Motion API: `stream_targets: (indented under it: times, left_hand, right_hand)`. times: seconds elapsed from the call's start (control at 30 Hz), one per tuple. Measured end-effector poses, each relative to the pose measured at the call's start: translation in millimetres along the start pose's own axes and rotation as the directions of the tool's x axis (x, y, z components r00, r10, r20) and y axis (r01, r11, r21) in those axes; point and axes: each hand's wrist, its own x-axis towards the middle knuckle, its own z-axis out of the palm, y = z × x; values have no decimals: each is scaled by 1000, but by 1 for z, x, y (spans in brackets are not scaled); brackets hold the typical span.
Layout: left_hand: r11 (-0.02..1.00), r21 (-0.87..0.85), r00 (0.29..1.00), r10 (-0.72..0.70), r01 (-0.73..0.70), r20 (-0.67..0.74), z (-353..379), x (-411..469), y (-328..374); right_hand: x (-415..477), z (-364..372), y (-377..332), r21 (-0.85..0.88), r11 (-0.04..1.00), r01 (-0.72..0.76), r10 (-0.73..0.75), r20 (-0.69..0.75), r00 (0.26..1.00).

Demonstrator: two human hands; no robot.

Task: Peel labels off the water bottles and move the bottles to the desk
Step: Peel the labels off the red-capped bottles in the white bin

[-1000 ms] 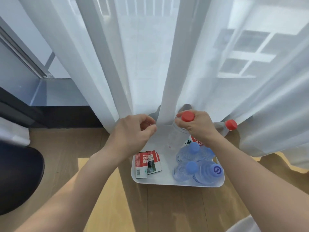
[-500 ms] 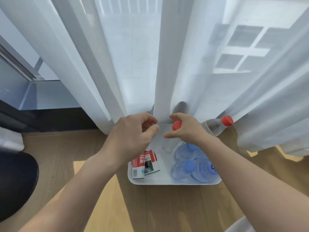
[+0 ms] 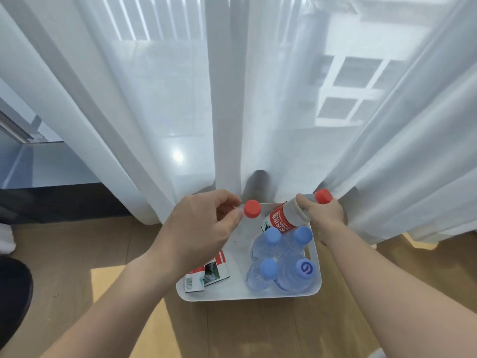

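A white tray [image 3: 247, 297] sits on the wooden floor against the curtain. In its right half stand several clear water bottles with blue caps [image 3: 280, 264]. My left hand [image 3: 204, 228] pinches the neck of a bare clear bottle just beside its red cap [image 3: 252, 208], at the tray's back. My right hand [image 3: 324, 218] grips the upper part of a tilted red-capped bottle [image 3: 284, 219] that still wears its red label, at the tray's back right corner. Peeled red and white labels [image 3: 206, 273] lie in the tray's left front, partly under my left wrist.
Sheer white curtains [image 3: 232, 112] hang to the floor right behind the tray, with a window and grey sill [image 3: 46, 164] beyond. A dark rounded object [image 3: 13, 293] sits at the left edge. Wooden floor [image 3: 232, 332] spreads in front.
My right hand let go of the bare red-capped bottle and moved right onto the labelled bottle. My left hand took the bare bottle's neck. The view shifted down and closer.
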Motion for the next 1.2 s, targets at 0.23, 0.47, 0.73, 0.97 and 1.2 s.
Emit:
stream_targets:
  times: [0.23, 0.47, 0.73, 0.97, 1.2]
  left_hand:
    - [999, 32, 999, -31, 32, -27, -9, -10, -10]
    - [998, -66, 997, -4, -1, -76, -4, 7, 5]
    - [950, -255, 984, 174, -181, -51, -2, 2, 40]
    - [868, -484, 989, 145, -112, 31, -13, -15, 45]
    - [898, -421, 987, 71, -128, -147, -5, -24, 44]
  right_hand:
    - [-20, 4, -12, -76, 986, 146, -152, -88, 984]
    - [-57, -19, -66, 335, 845, 416, -358, -224, 907]
    - [-125, -69, -116, 643, 659, 389, -440, -90, 894]
    - [-147, -57, -116, 598, 716, 360, -482, 51, 874]
    - [-156, -51, -119, 603, 706, 371, -492, 40, 870]
